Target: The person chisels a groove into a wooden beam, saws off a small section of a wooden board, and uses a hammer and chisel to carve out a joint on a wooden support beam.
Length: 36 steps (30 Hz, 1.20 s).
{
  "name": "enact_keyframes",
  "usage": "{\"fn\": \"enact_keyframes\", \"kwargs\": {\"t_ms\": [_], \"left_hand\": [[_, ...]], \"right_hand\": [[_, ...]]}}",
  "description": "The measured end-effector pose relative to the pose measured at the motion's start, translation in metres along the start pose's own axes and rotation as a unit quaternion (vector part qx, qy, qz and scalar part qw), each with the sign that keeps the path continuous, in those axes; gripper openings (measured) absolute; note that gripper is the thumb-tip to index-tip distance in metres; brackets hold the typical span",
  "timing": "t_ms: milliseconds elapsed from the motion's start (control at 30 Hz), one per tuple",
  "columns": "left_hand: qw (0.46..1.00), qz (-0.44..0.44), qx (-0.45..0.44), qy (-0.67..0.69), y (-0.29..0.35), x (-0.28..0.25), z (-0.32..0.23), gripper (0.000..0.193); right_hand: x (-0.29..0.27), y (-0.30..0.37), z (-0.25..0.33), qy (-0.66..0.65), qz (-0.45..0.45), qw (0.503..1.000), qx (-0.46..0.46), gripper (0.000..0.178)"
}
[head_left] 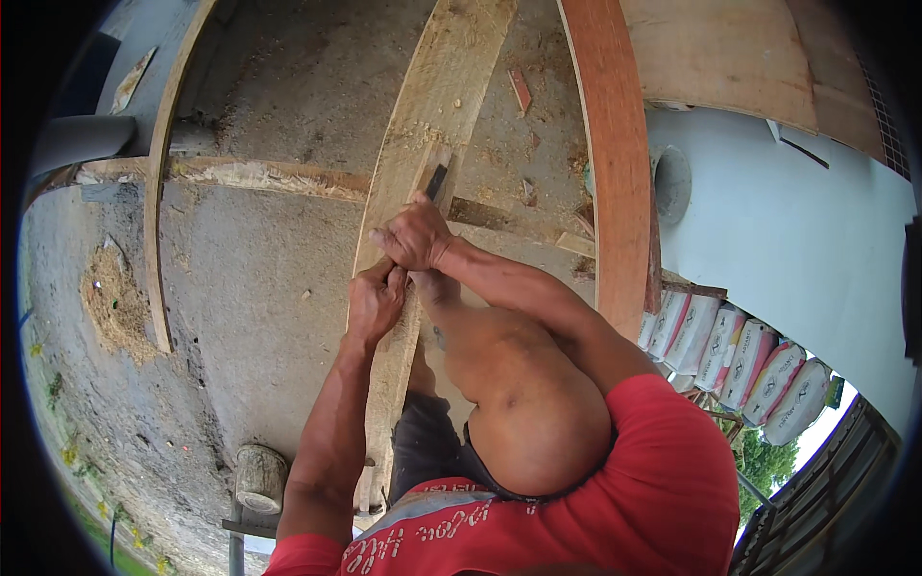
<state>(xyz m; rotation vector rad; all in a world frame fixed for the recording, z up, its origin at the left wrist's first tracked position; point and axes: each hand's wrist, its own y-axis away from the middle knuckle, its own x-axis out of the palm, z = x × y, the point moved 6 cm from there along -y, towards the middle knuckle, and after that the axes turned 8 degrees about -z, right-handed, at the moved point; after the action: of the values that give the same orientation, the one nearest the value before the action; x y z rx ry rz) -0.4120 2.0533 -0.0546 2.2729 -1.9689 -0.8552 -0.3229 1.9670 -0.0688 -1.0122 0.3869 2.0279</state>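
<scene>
Right hand (415,235) wrapped closed around the wooden plane (432,165), its front end and dark blade (436,181) showing just ahead of the knuckles. Left hand (376,305) curled right behind, touching the right; how tightly it is closed, and whether on the plane's tail, cannot tell. Head view, the only one: plane sits on the long board (451,62), under the grip and running well ahead of it. Bare foot (437,288) close beside the hands, apparently pinning the board. Judgement: good strokes want the sole flat, even pressure, pushing along the grain, curls cleared from the blade's mouth. Board pale, sawn-looking, faintly streaked; crumbly shavings (430,134) ahead of the grip. Rough-edged beam (269,178) crosses left of it; smooth reddish plank (615,163) stands apart to the right. Floor (259,254) gritty grey; fluffy sawdust heap (120,298) far left.
</scene>
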Motion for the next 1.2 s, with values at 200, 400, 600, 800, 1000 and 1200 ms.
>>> {"fn": "enact_keyframes", "kwargs": {"t_ms": [200,400,600,800,1000,1200], "left_hand": [[0.998,0.037,-0.030,0.029,-0.002,0.003,-0.001,0.028],[0.997,0.035,-0.053,0.042,-0.013,0.004,-0.006,0.030],[1.000,0.001,0.007,0.007,-0.043,0.011,-0.031,0.024],[1.000,-0.004,0.008,-0.019,-0.006,0.007,-0.010,0.026],[1.000,0.011,0.014,-0.011,-0.006,-0.003,-0.015,0.027],[0.996,0.037,-0.086,0.009,0.002,-0.003,-0.014,0.022]], "right_hand": [[0.003,-0.005,-0.015,0.026,0.062,0.997,0.042,0.055],[0.000,-0.017,-0.019,0.024,0.039,0.998,0.036,0.057],[-0.006,-0.022,-0.031,0.014,0.016,1.000,0.001,0.052],[-0.002,-0.001,-0.020,0.023,-0.011,0.999,-0.022,0.052],[0.000,0.004,-0.001,-0.035,-0.006,0.999,-0.009,0.051],[-0.004,-0.001,-0.008,-0.008,0.026,0.999,0.025,0.051]]}}
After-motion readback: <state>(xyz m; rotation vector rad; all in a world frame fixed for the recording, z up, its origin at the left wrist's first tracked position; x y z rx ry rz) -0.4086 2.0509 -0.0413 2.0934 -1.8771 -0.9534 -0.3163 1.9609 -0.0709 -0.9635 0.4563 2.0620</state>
